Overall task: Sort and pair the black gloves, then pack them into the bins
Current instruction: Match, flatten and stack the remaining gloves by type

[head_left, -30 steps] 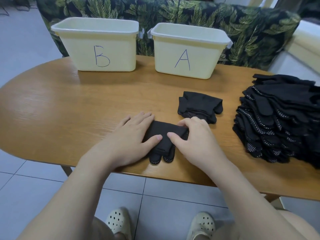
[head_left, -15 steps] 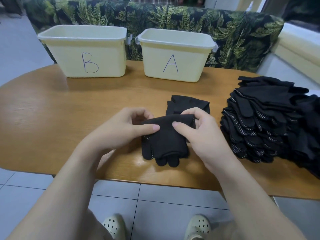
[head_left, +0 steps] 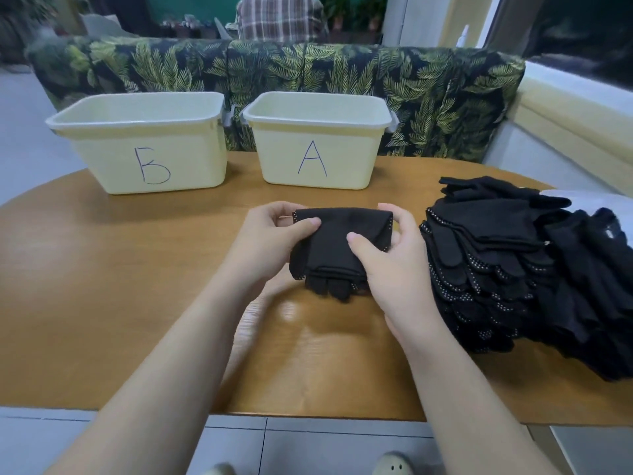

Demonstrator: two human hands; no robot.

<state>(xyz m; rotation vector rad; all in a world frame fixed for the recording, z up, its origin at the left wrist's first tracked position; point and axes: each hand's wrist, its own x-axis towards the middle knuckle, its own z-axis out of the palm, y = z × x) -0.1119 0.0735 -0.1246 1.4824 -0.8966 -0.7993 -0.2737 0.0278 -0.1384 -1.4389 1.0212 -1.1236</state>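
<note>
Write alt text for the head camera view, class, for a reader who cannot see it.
Both hands, left hand and right hand, hold a folded pair of black gloves above a wooden table. Behind stand two pale yellow bins, bin B on the left and bin A on the right. A pile of black dotted gloves lies at the right.

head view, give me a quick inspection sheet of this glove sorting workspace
surface: wooden table, glossy, rounded edge.
job's things: folded glove pair held up between both hands; glove stack on the table's right; bin B and bin A side by side at the back, contents not visible.
clutter: white item behind the stack, unclear what.
hands: left hand and right hand each grip the pair, thumbs on top.
cables: nothing seen.
surroundings: leaf-print sofa behind the bins, tiled floor, pale shoes below.
</note>
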